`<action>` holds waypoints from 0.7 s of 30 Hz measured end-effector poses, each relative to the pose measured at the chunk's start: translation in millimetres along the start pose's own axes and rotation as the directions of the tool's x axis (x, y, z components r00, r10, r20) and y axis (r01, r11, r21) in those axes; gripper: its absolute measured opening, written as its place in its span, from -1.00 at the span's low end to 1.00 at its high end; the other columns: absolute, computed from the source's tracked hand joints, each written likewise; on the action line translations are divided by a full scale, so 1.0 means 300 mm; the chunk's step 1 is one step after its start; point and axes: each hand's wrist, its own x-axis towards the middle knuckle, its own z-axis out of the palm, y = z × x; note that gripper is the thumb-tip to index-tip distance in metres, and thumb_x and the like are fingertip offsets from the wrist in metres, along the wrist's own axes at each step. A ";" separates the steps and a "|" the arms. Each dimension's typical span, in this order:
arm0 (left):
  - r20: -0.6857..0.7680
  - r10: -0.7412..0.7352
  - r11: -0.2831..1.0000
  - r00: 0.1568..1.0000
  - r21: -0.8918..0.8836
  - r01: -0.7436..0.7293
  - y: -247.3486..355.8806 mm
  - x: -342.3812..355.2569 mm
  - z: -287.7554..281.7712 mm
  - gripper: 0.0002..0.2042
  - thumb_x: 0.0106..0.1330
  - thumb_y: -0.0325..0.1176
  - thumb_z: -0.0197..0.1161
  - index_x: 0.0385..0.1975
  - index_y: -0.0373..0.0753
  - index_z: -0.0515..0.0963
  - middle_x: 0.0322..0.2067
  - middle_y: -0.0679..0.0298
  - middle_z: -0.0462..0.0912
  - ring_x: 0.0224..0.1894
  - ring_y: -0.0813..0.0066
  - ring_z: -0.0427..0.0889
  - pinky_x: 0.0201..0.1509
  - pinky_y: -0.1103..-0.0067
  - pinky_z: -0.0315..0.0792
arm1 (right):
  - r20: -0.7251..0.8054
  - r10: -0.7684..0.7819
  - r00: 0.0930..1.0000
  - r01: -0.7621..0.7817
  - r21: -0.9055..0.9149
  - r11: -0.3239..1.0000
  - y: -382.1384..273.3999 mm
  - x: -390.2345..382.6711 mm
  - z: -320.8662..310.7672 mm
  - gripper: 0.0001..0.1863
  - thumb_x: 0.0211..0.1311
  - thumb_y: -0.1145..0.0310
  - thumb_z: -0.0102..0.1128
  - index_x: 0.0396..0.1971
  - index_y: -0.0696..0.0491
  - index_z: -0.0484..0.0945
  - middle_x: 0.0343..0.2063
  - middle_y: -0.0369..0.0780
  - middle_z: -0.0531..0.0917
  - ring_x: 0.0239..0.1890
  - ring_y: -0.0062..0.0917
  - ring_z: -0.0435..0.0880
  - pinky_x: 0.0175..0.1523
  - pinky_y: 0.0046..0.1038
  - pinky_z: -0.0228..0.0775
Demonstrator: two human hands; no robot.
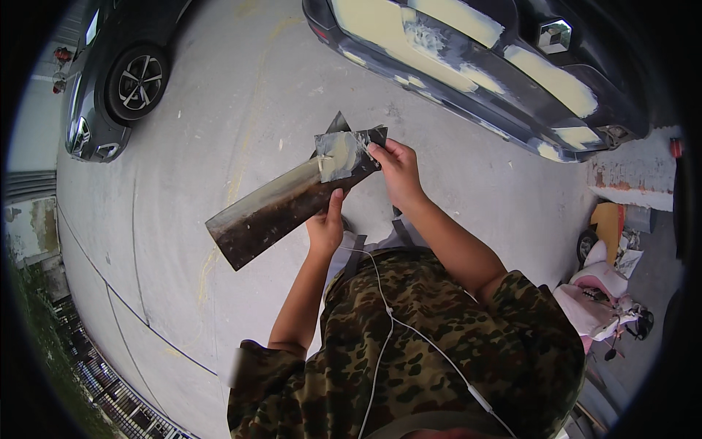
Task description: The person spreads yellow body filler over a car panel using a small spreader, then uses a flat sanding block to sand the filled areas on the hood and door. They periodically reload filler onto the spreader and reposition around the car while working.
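Observation:
My left hand (326,225) is closed round the lower edge of a long dark board (267,219), its thumb lying over the front face. The board tilts down to the left, with pale smears along its upper edge. My right hand (397,170) pinches the right end of a flat, roughly rectangular putty spreader (338,155), thumb on top. Grey and cream filler coats the spreader, which lies against the board's upper right end. A dark pointed corner (339,123) sticks out above it; I cannot tell which piece it belongs to. Most of my left fingers are hidden behind the board.
A dark car (439,55) with cream filler patches along its side stands ahead to the right. Another dark car (135,91) is at the far left. A pink scooter (596,293) stands at right. A white cable (389,311) hangs over my camouflage shirt.

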 end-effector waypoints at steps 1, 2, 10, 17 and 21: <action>0.039 -0.014 0.999 0.999 0.029 0.013 -0.003 0.008 -0.020 -0.65 0.48 -0.45 0.16 0.18 -0.46 0.37 0.14 0.09 0.51 0.17 0.32 0.53 0.29 0.30 0.50 | -0.028 -0.012 1.000 0.013 0.013 1.000 0.010 -0.012 0.019 -0.85 0.37 0.37 0.22 -0.35 0.14 0.65 -0.49 -0.51 0.53 -0.45 -0.87 0.31 -0.37 -0.67 0.12; 0.084 -0.010 0.993 0.996 0.118 0.000 -0.008 0.020 -0.039 -0.66 0.48 -0.46 0.16 0.17 -0.46 0.38 0.12 0.09 0.53 0.16 0.34 0.54 0.28 0.33 0.50 | -0.069 -0.008 0.998 0.010 0.023 1.000 0.019 -0.025 0.035 -0.85 0.37 0.37 0.23 -0.36 0.14 0.65 -0.49 -0.51 0.52 -0.45 -0.87 0.30 -0.38 -0.67 0.10; 0.177 -0.035 0.995 0.984 0.094 0.018 -0.123 0.074 -0.022 -0.75 0.49 -0.53 0.11 0.08 -0.49 0.44 -0.02 0.10 0.63 0.03 0.42 0.61 0.18 0.52 0.45 | 0.086 -0.045 0.995 -0.002 0.480 0.877 0.005 -0.101 0.064 -0.80 0.45 0.43 0.11 -0.09 0.22 0.61 -0.19 -0.31 0.68 -0.13 -0.72 0.56 0.02 -0.57 0.39; 0.351 -0.170 0.985 0.921 0.079 0.152 -0.175 0.138 0.006 -0.55 0.49 -0.56 0.04 0.34 -0.46 0.17 0.27 -0.05 0.36 0.27 0.13 0.46 0.32 0.27 0.48 | -0.075 0.076 0.994 -0.005 0.679 0.734 0.061 -0.254 -0.272 -0.84 0.50 0.37 0.06 -0.09 0.03 0.61 -0.11 -0.32 0.70 -0.06 -0.59 0.65 0.06 -0.32 0.49; 0.454 -0.243 0.963 0.857 0.216 0.159 -0.220 0.165 0.131 -0.47 0.48 -0.57 0.06 0.38 -0.44 0.06 0.31 -0.10 0.27 0.29 0.04 0.43 0.33 0.19 0.46 | -0.454 0.197 0.869 0.174 0.653 0.737 0.139 -0.455 -0.639 -0.85 0.52 0.29 0.04 -0.12 -0.05 0.59 -0.21 -0.38 0.70 -0.14 -0.61 0.66 -0.05 -0.36 0.53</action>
